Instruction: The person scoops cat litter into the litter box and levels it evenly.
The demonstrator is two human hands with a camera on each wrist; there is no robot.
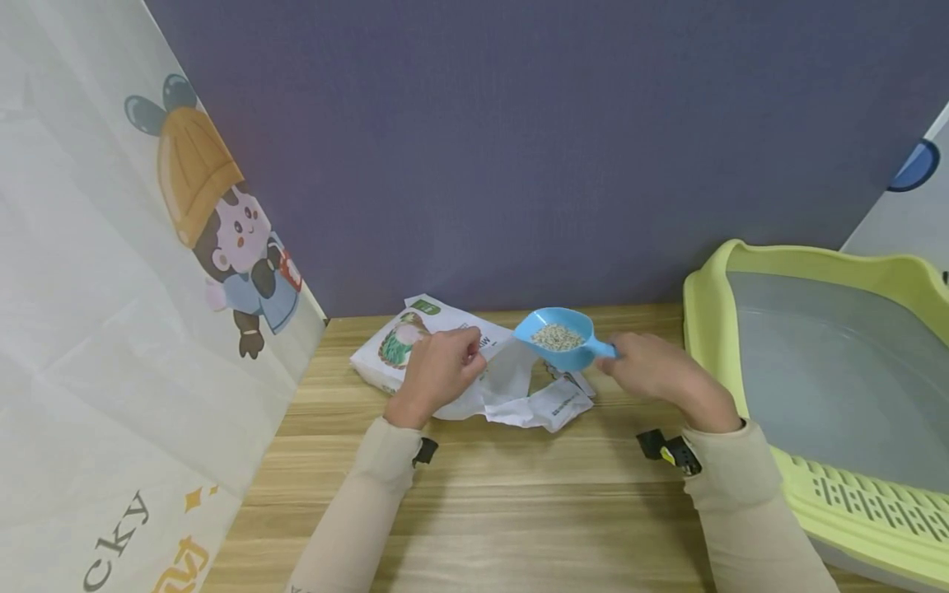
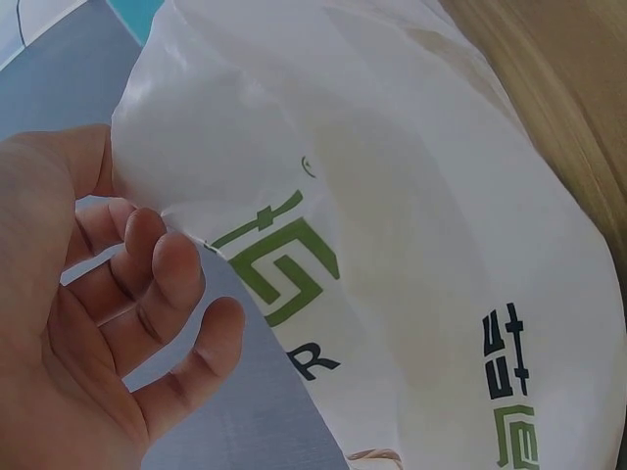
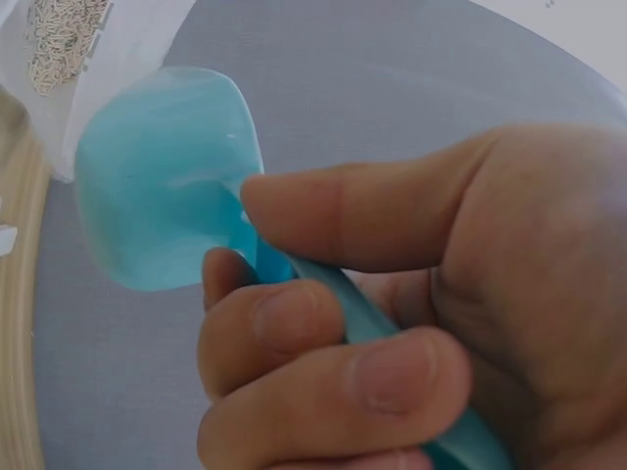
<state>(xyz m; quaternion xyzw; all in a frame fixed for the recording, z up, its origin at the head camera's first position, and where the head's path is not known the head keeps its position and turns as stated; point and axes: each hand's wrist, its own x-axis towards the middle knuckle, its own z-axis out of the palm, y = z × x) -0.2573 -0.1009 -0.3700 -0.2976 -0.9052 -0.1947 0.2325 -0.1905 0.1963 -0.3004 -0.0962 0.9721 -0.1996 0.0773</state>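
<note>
A blue plastic scoop [image 1: 569,359] with pale pellets [image 1: 556,336] in its bowl is held up over the mouth of a white printed bag [image 1: 511,371]. My right hand [image 1: 648,368] grips the scoop's handle, with the thumb along its top. In the right wrist view, the scoop's underside [image 3: 162,186] faces the camera, and loose pellets [image 3: 61,44] lie inside the bag. My left hand [image 1: 441,369] pinches the edge of the bag's opening [image 2: 216,117] between thumb and forefinger. The other fingers [image 2: 171,279] are loosely curled beside it.
A yellow-green litter box [image 1: 708,329] with a grey inside stands at the right, beside my right forearm. Everything rests on a wood-grain table [image 1: 511,511]. A dark blue-grey panel [image 1: 504,148] rises behind, and a white printed sheet [image 1: 111,346] hangs at the left.
</note>
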